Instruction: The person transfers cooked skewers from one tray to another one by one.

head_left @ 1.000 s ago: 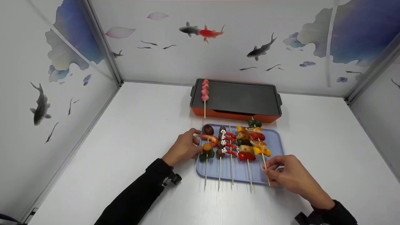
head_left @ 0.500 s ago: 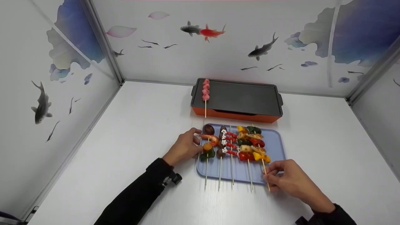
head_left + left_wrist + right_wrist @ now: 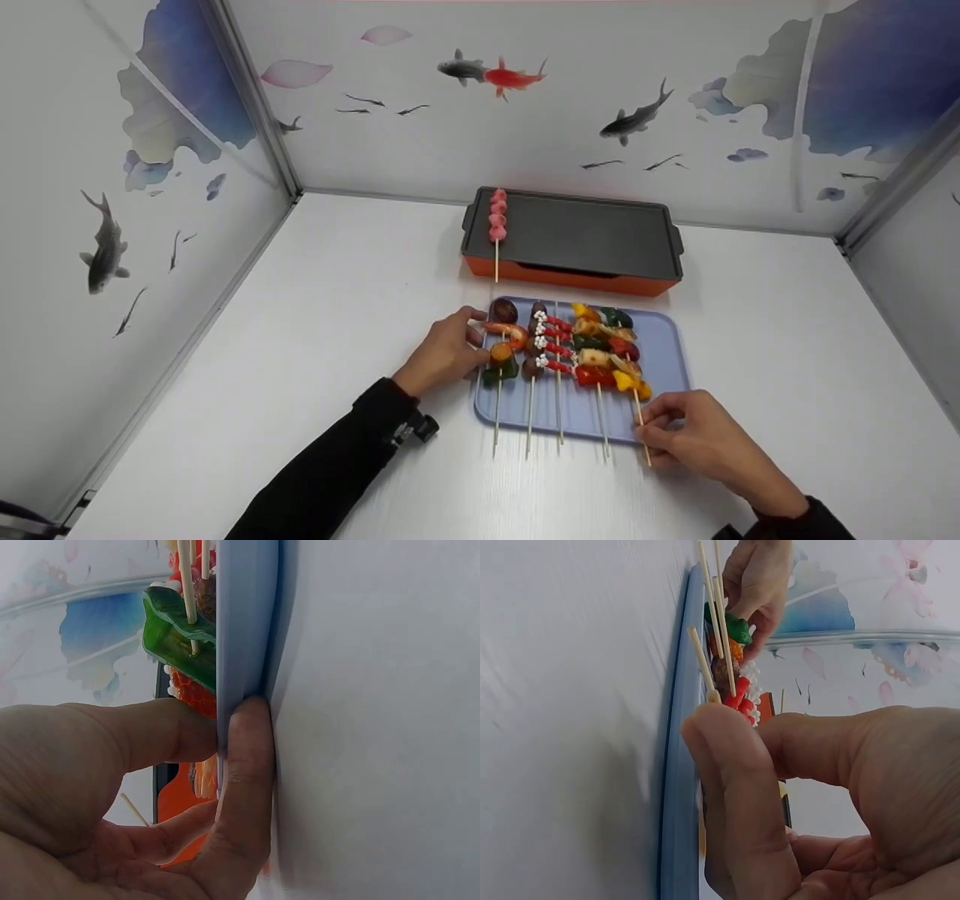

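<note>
In the head view my left hand grips the left edge of a blue tray. The left wrist view shows thumb and finger pinching the tray rim. At the tray's right side my right hand pinches the stick of a vegetable skewer with yellow, red and green pieces. That skewer lies along the right of the row, beside another vegetable skewer. Red-and-white pieces, a meatball skewer and a shrimp skewer fill the left. Stick ends overhang the tray's front edge.
Behind the tray stands an orange grill with a black plate. A pink ball skewer lies at the plate's left end, its stick overhanging the front. White walls with painted fish enclose the white table.
The skewer in my right hand has come down toward the front, its green tip now within the tray. My right hand has shifted slightly nearer; the left keeps its hold on the tray.
</note>
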The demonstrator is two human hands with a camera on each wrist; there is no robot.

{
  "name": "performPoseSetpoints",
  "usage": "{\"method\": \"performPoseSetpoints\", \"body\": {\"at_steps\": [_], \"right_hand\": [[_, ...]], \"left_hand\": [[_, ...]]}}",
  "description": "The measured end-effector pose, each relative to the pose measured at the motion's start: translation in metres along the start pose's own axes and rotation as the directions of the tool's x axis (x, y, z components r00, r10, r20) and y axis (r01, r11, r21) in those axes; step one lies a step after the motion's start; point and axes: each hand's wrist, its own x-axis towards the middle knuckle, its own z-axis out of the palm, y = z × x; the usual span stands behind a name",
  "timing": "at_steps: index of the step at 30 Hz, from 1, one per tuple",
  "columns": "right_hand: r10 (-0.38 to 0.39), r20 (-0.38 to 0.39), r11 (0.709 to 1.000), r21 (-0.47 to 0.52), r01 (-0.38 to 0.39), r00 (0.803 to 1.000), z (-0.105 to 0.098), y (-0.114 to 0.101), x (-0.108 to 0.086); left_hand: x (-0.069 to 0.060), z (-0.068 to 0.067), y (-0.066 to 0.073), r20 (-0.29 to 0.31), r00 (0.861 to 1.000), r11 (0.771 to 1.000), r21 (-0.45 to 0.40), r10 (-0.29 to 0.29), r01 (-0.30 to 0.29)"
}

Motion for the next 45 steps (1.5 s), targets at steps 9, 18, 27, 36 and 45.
{"method": "performPoseSetpoints", "body": {"at_steps": [9, 18, 27, 36, 45], "right_hand": [[0.016, -0.017, 0.999, -0.037, -0.016, 1.000, 0.0005, 0.0021, 0.0011], [0.045, -0.025, 0.999, -0.024, -0.045, 0.999, -0.0017, 0.0033, 0.0010], [0.010, -0.018, 1.000, -0.028, -0.010, 1.000, -0.0049, 0.0031, -0.0007], [0.020, -0.019, 0.999, -0.038, -0.021, 1.000, -0.0040, 0.0027, 0.0000], [-0.002, -0.025, 0.999, -0.037, 0.001, 1.000, -0.0073, 0.0031, 0.0000]], "left_hand": [[0.0004, 0.0006, -0.0005, 0.003, 1.000, 1.000, 0.015, 0.007, -0.007], [0.0010, 0.0023, 0.0004, 0.005, 1.000, 1.000, 0.011, -0.016, 0.016], [0.0003, 0.0017, 0.0002, 0.015, 1.000, 0.999, -0.031, -0.011, 0.012], [-0.0006, 0.0013, 0.0015, 0.009, 1.000, 0.999, -0.025, -0.028, 0.028], [0.0002, 0.0019, 0.0008, 0.004, 0.999, 0.999, -0.016, -0.033, 0.033]]}}
